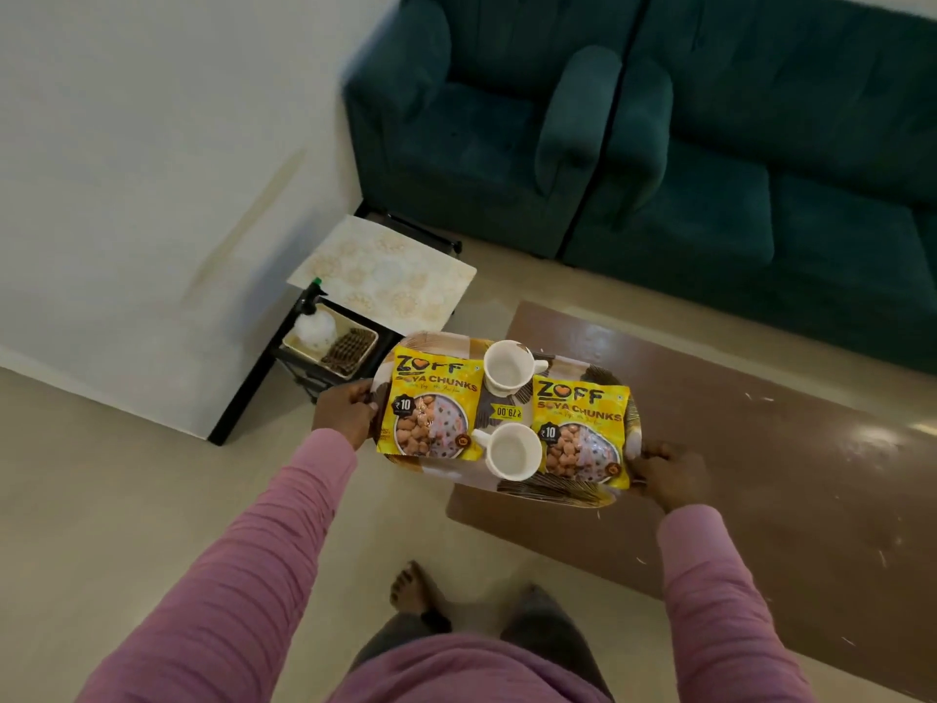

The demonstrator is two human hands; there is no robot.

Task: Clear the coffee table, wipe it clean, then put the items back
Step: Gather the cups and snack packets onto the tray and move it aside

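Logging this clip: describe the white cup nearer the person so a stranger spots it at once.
Find the brown coffee table; at its left end the left hand and right hand grip a patterned tray. Two white cups stand on it: the near cup sits closest to the person, handle pointing left, while the far cup has its handle pointing right.

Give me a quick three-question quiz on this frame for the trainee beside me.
1. True or false: the person's left grip and right grip each hold an end of the tray.
2. What stands between the left packet and the right packet? A) a plate B) two white cups C) a bowl
3. Fill in: the spray bottle sits in a basket on the side stand's ____ shelf.
Key: 1 true; 2 B; 3 lower.
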